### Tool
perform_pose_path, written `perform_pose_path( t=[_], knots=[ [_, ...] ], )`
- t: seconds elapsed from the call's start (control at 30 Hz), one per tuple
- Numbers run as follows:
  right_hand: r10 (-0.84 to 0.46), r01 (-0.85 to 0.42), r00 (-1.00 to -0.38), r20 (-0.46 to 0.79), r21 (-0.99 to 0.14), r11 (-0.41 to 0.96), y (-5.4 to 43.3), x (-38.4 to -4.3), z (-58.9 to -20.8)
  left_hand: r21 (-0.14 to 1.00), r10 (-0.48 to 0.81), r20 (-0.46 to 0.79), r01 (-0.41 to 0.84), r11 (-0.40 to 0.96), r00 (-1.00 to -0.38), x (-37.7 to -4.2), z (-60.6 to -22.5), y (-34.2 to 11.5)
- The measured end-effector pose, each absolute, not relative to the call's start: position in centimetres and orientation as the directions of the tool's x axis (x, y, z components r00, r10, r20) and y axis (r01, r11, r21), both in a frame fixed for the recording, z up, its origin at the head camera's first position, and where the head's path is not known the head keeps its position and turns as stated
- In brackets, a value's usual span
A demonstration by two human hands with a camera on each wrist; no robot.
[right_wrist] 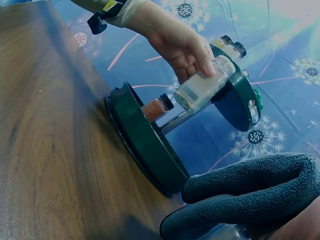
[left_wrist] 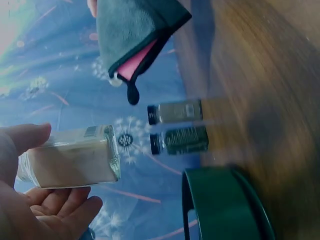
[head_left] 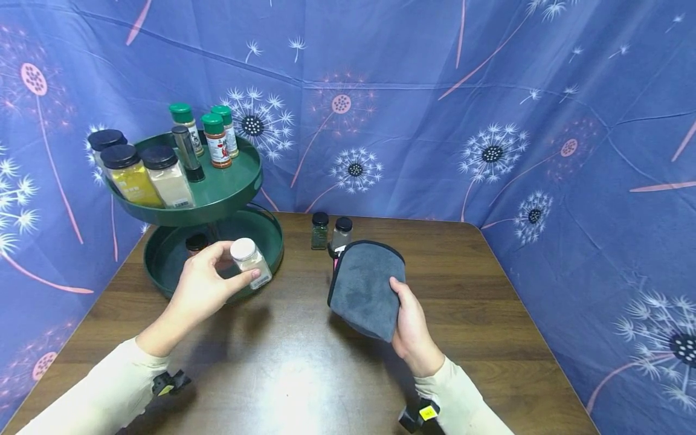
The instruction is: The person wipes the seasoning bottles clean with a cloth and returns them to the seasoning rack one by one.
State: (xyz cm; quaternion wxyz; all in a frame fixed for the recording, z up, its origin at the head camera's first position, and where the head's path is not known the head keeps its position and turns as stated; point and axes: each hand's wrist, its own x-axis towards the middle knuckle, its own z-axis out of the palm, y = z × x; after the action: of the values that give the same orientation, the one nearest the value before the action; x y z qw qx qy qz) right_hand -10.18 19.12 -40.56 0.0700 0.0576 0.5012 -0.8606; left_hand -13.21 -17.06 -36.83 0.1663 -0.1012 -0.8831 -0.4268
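Observation:
My left hand [head_left: 202, 283] pinches a clear square spice jar [head_left: 253, 263] with a white lid and pale powder inside, thumb on one side and fingers on the other. The jar is tilted and overlaps the right side of the lower tray [head_left: 157, 275] of a green two-tier rack; in the right wrist view it hangs beside the rack, raised off the tray. On the right, my right hand [head_left: 411, 326] grips a folded grey cloth [head_left: 365, 290] with black edging, held above the table. Its pink inner side [left_wrist: 137, 62] and a small loop show in the left wrist view.
Two small black-lidded jars, one green-filled [head_left: 319, 231] and one paler [head_left: 342, 233], stand at the table's back edge. Several spice bottles crowd the upper tray [head_left: 217, 207]. A black-lidded jar with reddish contents [right_wrist: 154, 109] sits in the lower tray. A blue patterned curtain [head_left: 413, 145] hangs behind.

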Motion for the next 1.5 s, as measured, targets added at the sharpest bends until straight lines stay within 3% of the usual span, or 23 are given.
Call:
perform_pose_path(
  t=[0.67, 1.23, 1.5],
  knots=[
    [-0.041, 0.177, -0.983, -0.18, -0.863, -0.473, 19.4, -9.8, -40.5, 0.626, -0.103, 0.311, 0.122, 0.77, -0.945, -13.7, -37.6, -25.3],
    [-0.036, 0.174, -0.984, -0.177, -0.876, -0.449, 19.5, -9.6, -40.8, 0.504, -0.089, 0.195, 0.022, 0.864, -0.977, -17.2, -38.0, -30.9],
    [-0.026, 0.166, -0.984, -0.174, -0.875, -0.454, 19.5, -9.7, -40.8, 0.5, -0.082, 0.195, 0.027, 0.865, -0.977, -18.8, -39.0, -32.5]
  ],
)
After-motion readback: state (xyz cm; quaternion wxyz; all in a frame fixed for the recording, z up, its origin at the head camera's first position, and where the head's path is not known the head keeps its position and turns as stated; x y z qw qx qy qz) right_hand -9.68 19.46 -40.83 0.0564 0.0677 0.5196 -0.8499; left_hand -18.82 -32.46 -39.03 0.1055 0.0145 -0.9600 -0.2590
